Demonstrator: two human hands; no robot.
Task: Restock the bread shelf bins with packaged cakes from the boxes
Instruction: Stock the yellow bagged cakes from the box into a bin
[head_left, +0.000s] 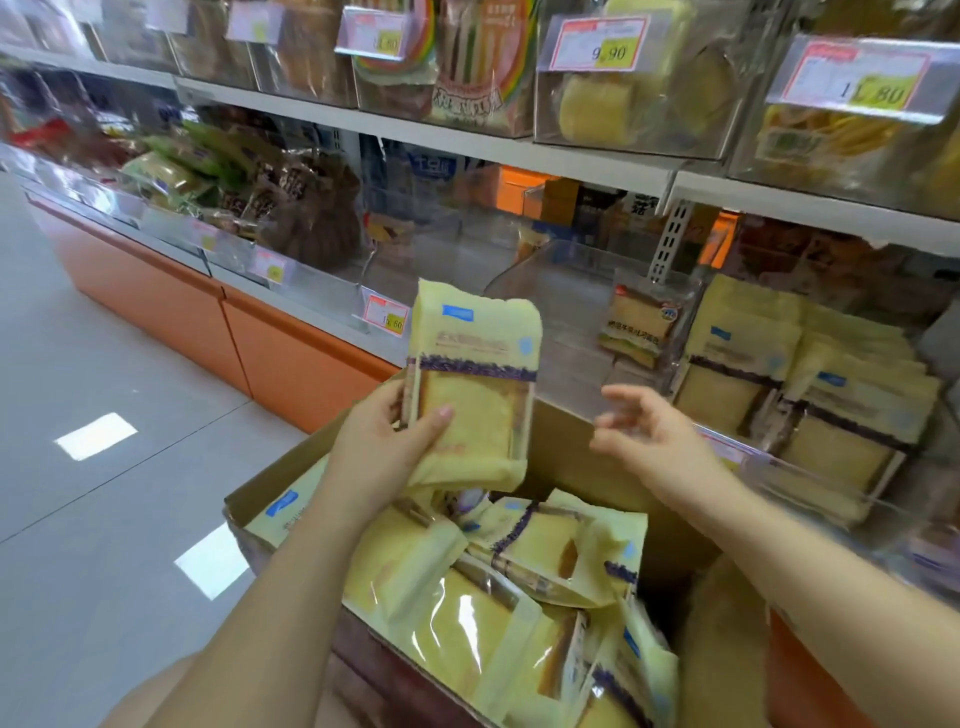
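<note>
My left hand grips a yellow packaged cake by its lower part and holds it upright above the cardboard box. The box below holds several more yellow cake packs. To the right of the held pack, my right hand hovers with loosely curled fingers and nothing in it, just in front of the clear shelf bin. That bin has several of the same yellow packs standing in it.
Left of that bin, a clear bin holds one sandwich cake pack. Price tags hang along the bin fronts. More bread bins fill the upper shelf. Grey floor lies to the left, beside orange base cabinets.
</note>
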